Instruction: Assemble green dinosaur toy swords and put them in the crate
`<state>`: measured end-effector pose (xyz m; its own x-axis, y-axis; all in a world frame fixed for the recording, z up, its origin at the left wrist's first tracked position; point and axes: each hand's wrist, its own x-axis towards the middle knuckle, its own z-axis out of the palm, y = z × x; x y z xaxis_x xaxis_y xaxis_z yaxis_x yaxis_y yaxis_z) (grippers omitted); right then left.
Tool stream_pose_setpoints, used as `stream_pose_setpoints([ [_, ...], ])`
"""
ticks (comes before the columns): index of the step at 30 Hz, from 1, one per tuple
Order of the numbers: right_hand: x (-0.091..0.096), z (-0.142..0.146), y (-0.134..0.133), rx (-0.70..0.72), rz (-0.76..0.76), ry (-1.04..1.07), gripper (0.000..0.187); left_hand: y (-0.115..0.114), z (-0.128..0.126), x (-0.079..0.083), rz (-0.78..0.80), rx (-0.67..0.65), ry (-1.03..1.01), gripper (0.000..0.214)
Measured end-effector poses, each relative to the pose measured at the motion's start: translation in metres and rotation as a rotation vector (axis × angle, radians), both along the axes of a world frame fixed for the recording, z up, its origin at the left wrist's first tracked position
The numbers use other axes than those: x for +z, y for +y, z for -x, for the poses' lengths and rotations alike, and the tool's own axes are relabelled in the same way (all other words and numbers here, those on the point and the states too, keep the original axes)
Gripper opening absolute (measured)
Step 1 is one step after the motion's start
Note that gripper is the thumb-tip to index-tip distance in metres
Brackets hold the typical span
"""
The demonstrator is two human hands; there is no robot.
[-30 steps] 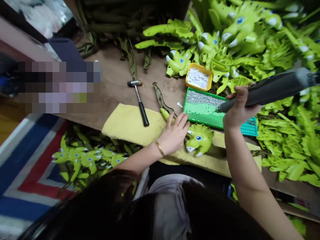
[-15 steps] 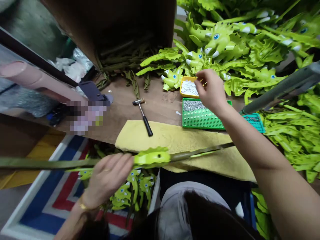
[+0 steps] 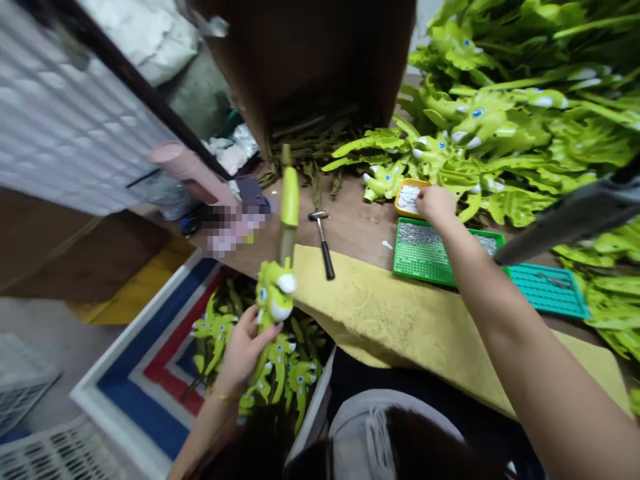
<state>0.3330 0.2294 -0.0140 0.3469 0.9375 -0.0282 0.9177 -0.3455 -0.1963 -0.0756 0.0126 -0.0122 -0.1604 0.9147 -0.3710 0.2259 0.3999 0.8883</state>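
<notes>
- Wooden bench, yellow cloth along its front edge
- Left hand gripping green toy dinosaur upright, off bench edge
- Right hand curled at yellow tray; grip unclear

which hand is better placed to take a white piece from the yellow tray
Right, most likely: the right hand is already at the yellow tray, fingers by the white pieces, while the left hand grips the green toy dinosaur well away.

And here's a lime-green toy dinosaur head, white-horned and blue-eyed, held upright in the left hand with its long green strip pointing up, while a yellow tray of small white pieces sits right at the right hand
</notes>
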Motion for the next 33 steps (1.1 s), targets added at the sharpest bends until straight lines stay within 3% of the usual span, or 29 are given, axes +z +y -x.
stream_pose_setpoints([
  [4,0.010,0.014,-0.014,-0.034,-0.166,0.059,0.038,0.013,-0.015,0.000,-0.044,-0.007,-0.205,0.054],
  [7,0.019,0.054,-0.051,0.090,-0.401,0.400,0.033,0.020,-0.025,-0.002,0.001,0.000,-0.368,0.057],
  [8,0.022,0.073,-0.068,0.208,-0.410,0.569,0.030,0.022,-0.031,-0.003,0.022,0.012,-0.417,0.058],
  [11,0.028,0.129,-0.120,0.537,-0.214,1.014,0.026,0.029,-0.051,-0.005,0.066,0.036,-0.511,0.057],
  [14,0.029,0.163,-0.153,0.615,-0.138,1.211,0.020,0.035,-0.066,-0.007,0.090,0.028,-0.584,0.053],
  [19,0.024,0.169,-0.159,0.550,-0.173,1.281,0.018,0.034,-0.069,-0.008,0.087,0.044,-0.624,0.050],
  [23,0.024,0.172,-0.156,0.580,-0.159,1.272,0.017,0.028,-0.069,-0.010,0.073,0.033,-0.617,0.051],
  [27,0.021,0.182,-0.156,0.576,-0.097,1.426,0.021,0.022,-0.067,-0.018,0.084,0.039,-0.625,0.055],
  [29,0.015,0.182,-0.154,0.610,0.008,1.475,0.029,0.017,-0.061,-0.022,0.109,0.035,-0.644,0.055],
  [31,0.007,0.180,-0.149,0.628,0.106,1.362,0.040,0.011,-0.052,-0.024,0.115,0.040,-0.637,0.053],
  [33,-0.005,0.179,-0.141,0.587,0.126,1.046,0.050,0.003,-0.044,-0.024,0.086,0.065,-0.588,0.053],
])
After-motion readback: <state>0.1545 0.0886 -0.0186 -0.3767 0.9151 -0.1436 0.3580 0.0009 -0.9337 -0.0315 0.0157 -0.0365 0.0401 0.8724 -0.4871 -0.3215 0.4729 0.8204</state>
